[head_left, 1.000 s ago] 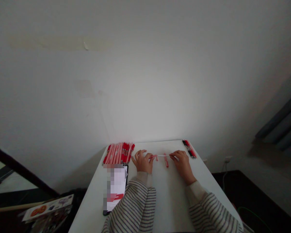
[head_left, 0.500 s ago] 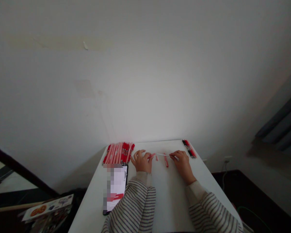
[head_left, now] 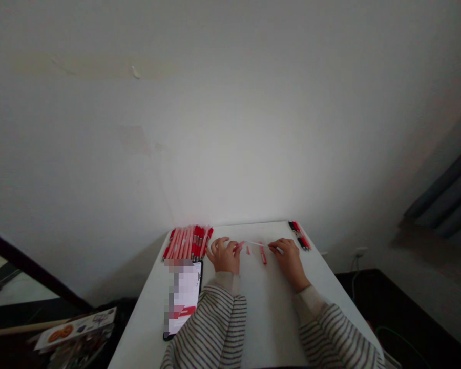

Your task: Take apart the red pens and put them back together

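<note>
A thin white stick [head_left: 256,244] is held out sideways, nearly straight, with its right end pinched. By its left end, a small pink tube [head_left: 238,247] is pinched too, tipped so that its right end points to the far side. Whether the stick is inside the tube cannot be seen. A tiny pink bit [head_left: 248,250] is left lying on the near side of the stick. Right of that bit, a longer red-pink piece [head_left: 264,257] is crossed by the stick near its far end.
</note>
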Motion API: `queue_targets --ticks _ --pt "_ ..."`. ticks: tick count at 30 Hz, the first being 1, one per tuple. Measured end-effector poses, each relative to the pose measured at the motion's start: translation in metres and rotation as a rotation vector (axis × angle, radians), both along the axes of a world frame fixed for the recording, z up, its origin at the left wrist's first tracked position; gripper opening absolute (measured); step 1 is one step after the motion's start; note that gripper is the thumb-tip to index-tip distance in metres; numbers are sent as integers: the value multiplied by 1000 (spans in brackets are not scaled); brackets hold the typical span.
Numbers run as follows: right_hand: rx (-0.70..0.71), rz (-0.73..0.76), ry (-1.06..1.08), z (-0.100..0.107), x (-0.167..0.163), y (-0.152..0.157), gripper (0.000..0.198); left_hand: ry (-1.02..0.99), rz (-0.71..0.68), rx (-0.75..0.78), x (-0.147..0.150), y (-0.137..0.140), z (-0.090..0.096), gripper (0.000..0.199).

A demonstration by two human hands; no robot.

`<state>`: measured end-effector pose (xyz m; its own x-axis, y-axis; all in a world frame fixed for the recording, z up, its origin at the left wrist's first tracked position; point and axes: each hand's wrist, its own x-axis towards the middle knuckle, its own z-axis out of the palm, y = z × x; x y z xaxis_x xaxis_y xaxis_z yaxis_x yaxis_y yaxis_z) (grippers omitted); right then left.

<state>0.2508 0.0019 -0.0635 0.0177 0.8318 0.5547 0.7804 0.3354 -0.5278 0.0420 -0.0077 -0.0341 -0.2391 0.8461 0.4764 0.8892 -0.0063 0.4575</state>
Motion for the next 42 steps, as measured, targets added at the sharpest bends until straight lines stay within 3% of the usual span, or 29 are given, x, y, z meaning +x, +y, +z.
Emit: queue_targets --ticks 18,24,31,42 --pt "-8 -9 21 0 1 0 22 12 16 34 -4 4 -5 13" --pt "-4 -6 42 -2 1 2 22 72 89 59 -8 7 -10 23" --pt "-19 -7 47 1 0 -1 19 117 161 -1 -8 10 -15 23" --pt "-18 -5 50 2 0 -2 20 117 160 -59 -7 9 -13 26"
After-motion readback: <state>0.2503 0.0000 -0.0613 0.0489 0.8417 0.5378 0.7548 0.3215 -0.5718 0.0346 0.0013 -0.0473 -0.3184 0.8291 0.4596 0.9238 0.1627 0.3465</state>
